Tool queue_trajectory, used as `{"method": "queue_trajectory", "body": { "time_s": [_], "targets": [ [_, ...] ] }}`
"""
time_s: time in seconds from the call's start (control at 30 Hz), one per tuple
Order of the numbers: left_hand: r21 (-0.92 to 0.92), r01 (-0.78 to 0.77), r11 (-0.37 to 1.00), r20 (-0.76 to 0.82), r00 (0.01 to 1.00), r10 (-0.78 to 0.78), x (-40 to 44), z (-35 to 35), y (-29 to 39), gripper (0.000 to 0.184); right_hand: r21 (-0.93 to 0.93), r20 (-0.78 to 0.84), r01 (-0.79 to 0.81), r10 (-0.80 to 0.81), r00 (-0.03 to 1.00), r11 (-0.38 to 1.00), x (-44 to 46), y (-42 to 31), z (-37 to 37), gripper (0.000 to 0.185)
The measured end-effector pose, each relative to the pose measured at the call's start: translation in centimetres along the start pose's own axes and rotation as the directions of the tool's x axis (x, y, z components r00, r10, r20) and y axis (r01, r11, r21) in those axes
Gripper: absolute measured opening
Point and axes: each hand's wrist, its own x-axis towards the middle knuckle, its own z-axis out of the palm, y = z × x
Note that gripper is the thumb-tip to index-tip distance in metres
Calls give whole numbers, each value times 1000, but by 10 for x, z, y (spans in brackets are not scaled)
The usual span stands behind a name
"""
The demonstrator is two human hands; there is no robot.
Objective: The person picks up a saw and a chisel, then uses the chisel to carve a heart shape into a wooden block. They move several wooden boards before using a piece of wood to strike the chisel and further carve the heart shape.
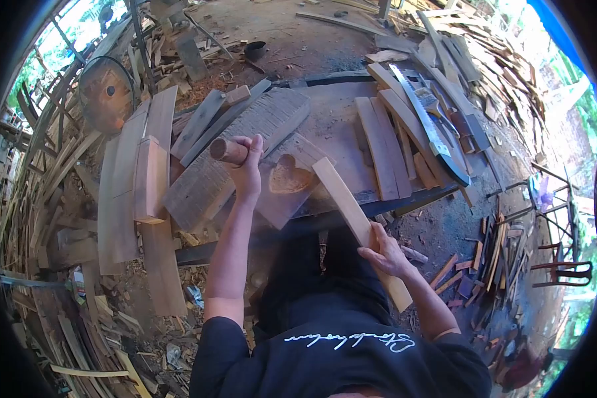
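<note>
My left hand is raised over the workbench, its fingers closed around a thick round piece of wood, perhaps a mallet head. Any handle is hidden by the hand. My right hand grips a long pale wooden strip by its lower part. The strip slants over the bench's near edge, its far end close to a board with a heart-shaped hollow cut into it. Behind my left hand lies a wide, rough-sawn plank.
A handsaw with a dark handle lies at the bench's right, beside several loose boards. Longer planks project past the bench's left end. Scrap wood piles surround the bench, and a round fan-like guard stands at the back left.
</note>
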Motion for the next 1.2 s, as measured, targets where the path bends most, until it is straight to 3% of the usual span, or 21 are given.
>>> {"method": "queue_trajectory", "body": {
  "time_s": [0.03,0.07,0.1,0.13,0.17,0.2,0.23,0.33,0.5,0.57,0.6,0.63,0.7,0.77,0.83,0.87,1.0,1.1,1.2],
  "targets": [
    [10,-3,1000,-19,1000,3,0,1,-1,24,16,-18,31,-30,999,999,-1,-1,0,68],
    [11,3,1000,-13,1000,-2,1,3,-2,24,254,146,-163,129,981,953,2,-2,-4,66],
    [19,-6,1000,-19,1000,6,1,5,-3,24,261,147,-172,137,980,950,0,2,-5,66],
    [29,-19,999,-25,1000,19,2,6,-3,24,726,369,-329,60,927,604,-1,9,-6,65],
    [34,-22,999,-21,1000,23,3,7,-3,24,871,490,-488,-141,860,49,2,14,-6,65],
    [21,-11,1000,-23,1000,12,5,8,-3,23,846,460,-522,-345,818,-110,8,15,-3,66],
    [10,1,1000,-25,1000,-1,6,9,-3,23,846,456,-520,-352,818,-114,7,14,-2,66],
    [23,-12,1000,9,1000,12,8,10,-3,23,792,609,-601,-78,789,104,-4,22,0,69],
    [74,-39,997,-1,999,39,3,20,-2,23,750,645,-636,14,764,179,-10,54,0,66],
    [79,-49,996,23,999,47,2,28,-1,23,693,664,-697,214,717,187,-6,67,8,66],
    [118,-92,989,32,996,89,3,31,-5,23,709,563,-653,345,751,267,-6,64,14,66],
    [156,-133,979,44,991,128,3,32,-9,23,714,569,-655,340,748,247,-7,61,17,66],
    [170,-155,973,79,987,143,5,37,-14,24,661,391,-591,460,797,462,-10,51,19,65],
    [174,-182,968,110,980,164,6,41,-17,24,701,351,-549,450,821,456,-15,38,18,63],
    [54,-75,996,140,988,66,2,50,-10,23,409,83,-386,388,918,827,-18,30,19,64],
    [59,-69,996,147,987,60,0,53,-8,23,176,-95,-244,263,960,954,-22,35,26,65],
    [96,-67,993,187,981,48,-5,64,3,23,-6,-109,-281,278,954,960,-25,15,20,64],
    [106,-89,990,201,977,66,-2,70,13,23,113,-84,-256,266,960,960,-21,21,17,65],
    [111,-96,989,181,981,75,-1,71,13,23,197,-189,-103,141,972,975,-18,6,-3,64]
  ]
}}
